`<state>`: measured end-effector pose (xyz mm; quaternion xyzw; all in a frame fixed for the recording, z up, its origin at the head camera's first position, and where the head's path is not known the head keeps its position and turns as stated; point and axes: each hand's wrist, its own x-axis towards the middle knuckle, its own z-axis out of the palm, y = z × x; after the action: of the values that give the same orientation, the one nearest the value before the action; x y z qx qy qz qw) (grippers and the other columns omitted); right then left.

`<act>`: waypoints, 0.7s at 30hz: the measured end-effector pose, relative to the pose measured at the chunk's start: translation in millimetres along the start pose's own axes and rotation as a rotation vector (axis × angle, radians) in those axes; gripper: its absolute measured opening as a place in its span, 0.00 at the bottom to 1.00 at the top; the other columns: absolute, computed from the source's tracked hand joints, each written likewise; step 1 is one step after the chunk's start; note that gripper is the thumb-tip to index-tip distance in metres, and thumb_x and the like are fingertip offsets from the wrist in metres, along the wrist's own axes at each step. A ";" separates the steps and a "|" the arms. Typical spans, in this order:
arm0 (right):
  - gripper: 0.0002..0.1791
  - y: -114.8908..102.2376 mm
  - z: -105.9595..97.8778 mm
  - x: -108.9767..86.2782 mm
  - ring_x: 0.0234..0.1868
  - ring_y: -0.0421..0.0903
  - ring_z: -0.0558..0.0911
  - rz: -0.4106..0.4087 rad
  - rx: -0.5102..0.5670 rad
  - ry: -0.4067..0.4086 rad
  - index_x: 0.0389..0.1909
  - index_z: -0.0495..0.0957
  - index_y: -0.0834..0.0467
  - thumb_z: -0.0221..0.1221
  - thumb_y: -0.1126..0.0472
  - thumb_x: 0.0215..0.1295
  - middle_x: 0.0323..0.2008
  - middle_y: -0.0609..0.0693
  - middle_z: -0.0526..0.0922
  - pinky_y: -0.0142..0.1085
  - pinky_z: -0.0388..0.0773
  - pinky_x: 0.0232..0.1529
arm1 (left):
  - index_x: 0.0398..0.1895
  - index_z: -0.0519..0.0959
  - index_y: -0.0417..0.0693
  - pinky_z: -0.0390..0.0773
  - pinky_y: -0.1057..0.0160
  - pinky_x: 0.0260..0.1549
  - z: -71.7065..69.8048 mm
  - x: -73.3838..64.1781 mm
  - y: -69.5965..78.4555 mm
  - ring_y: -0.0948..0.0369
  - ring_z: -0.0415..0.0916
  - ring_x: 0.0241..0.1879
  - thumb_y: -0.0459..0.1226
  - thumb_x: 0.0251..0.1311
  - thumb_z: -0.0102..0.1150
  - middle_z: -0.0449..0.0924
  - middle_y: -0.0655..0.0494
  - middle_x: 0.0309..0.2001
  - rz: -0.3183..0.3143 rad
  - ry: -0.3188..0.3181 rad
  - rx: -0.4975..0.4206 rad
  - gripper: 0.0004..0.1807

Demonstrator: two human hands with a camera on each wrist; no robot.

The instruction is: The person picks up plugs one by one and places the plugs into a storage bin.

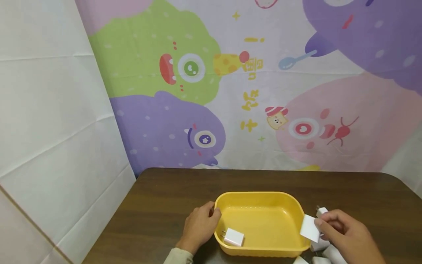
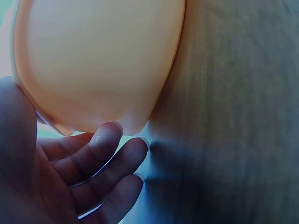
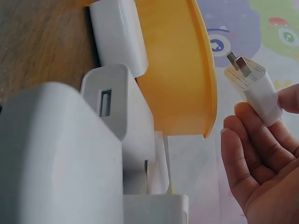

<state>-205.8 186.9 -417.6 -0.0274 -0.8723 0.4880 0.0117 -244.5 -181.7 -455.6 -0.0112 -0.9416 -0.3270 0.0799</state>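
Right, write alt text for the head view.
A person's right hand pinches a white wall charger at the right rim of a yellow tub, while the left hand holds the left rim. One two-pronged white charger lies inside the tub; more chargers sit to its right on a dark wooden table, before a cartoon-monster backdrop.

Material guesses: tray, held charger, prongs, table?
Tray: likely molded plastic, glossy; highlights inside, rounded seamless corners.
Held charger: probably hard plastic, smooth; even white shell.
Prongs: metal, by the silvery sheen.
Table: wood or wood-look laminate, low sheen; brown grain shows, but can't tell which.
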 end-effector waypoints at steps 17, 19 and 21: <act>0.16 -15.9 15.4 3.6 0.32 0.43 0.85 -0.125 0.013 0.022 0.43 0.79 0.60 0.63 0.50 0.68 0.37 0.51 0.86 0.34 0.80 0.36 | 0.26 0.73 0.58 0.65 0.57 0.24 -1.8 0.0 0.8 0.61 0.68 0.22 0.46 0.67 0.50 0.71 0.61 0.19 -0.008 -0.010 -0.002 0.11; 0.16 -18.4 18.3 3.8 0.32 0.43 0.84 -0.132 0.023 0.015 0.43 0.79 0.60 0.63 0.50 0.68 0.32 0.50 0.86 0.35 0.80 0.36 | 0.27 0.74 0.58 0.65 0.57 0.24 -1.9 0.0 1.3 0.60 0.68 0.22 0.46 0.68 0.50 0.71 0.61 0.19 -0.006 -0.012 -0.003 0.11; 0.16 -21.1 21.0 3.8 0.32 0.43 0.83 -0.137 0.050 0.014 0.42 0.79 0.60 0.63 0.50 0.68 0.29 0.49 0.84 0.36 0.80 0.36 | 0.27 0.74 0.58 0.65 0.57 0.25 -1.8 0.3 1.7 0.60 0.68 0.22 0.46 0.68 0.50 0.71 0.61 0.19 -0.005 -0.012 -0.003 0.11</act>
<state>-211.4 158.2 -410.7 0.0292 -0.8596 0.5075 0.0517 -244.4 -181.5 -453.1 -0.0111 -0.9416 -0.3284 0.0736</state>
